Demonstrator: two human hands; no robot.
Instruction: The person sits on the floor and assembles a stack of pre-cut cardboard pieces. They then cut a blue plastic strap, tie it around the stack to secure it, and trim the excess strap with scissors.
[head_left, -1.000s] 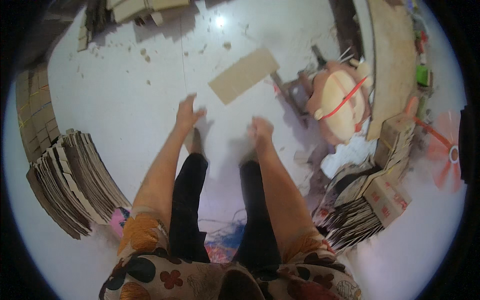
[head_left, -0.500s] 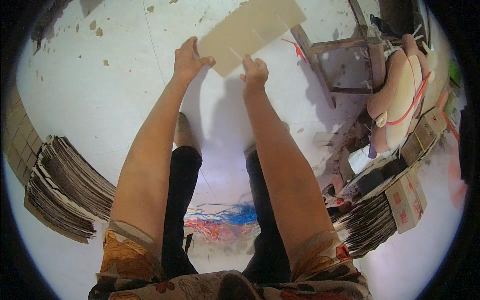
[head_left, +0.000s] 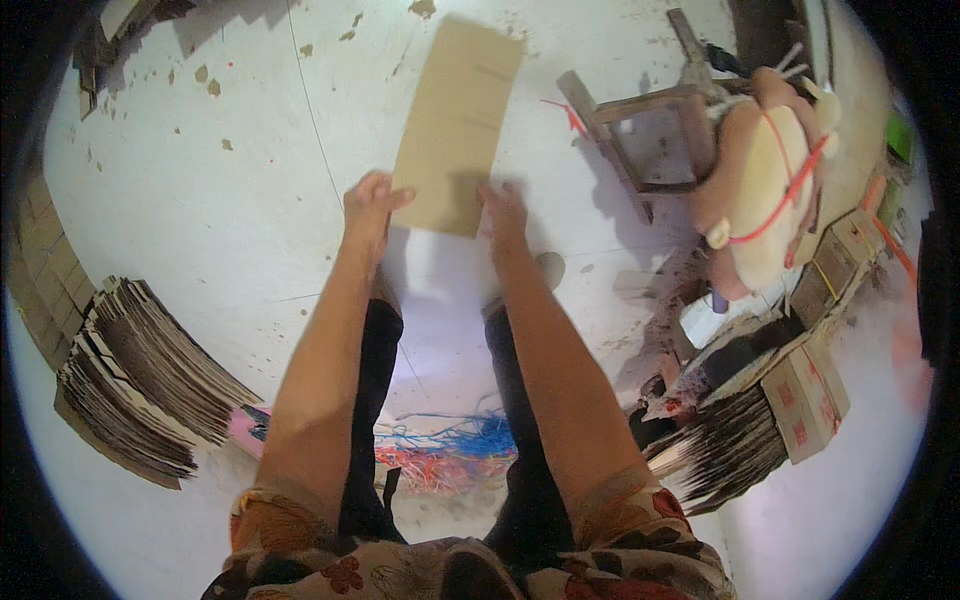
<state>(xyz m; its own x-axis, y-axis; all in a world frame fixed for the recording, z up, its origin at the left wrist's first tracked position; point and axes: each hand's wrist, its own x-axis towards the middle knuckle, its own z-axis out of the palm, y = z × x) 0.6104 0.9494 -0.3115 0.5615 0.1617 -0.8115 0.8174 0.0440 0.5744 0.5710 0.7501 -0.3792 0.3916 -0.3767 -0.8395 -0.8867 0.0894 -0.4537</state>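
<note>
A flat brown cardboard sheet (head_left: 455, 125) is held out in front of me over the white floor, its long side pointing away. My left hand (head_left: 370, 205) grips its near left corner, thumb on top. At the near right corner my right hand (head_left: 503, 210) grips the edge. Both arms are stretched forward above my dark trousers and shoes.
A fanned stack of flattened cardboard (head_left: 140, 375) lies at the left, another stack (head_left: 735, 440) with small boxes (head_left: 805, 400) at the right. A wooden stool (head_left: 650, 135) and a tan bundle tied with red cord (head_left: 765, 185) stand at the upper right. Blue and red strings (head_left: 450, 450) lie between my feet.
Both hands reached the cardboard sheet on the floor and took hold of its near edge. The sheet has turned from slanting to lengthwise in front of me.
</note>
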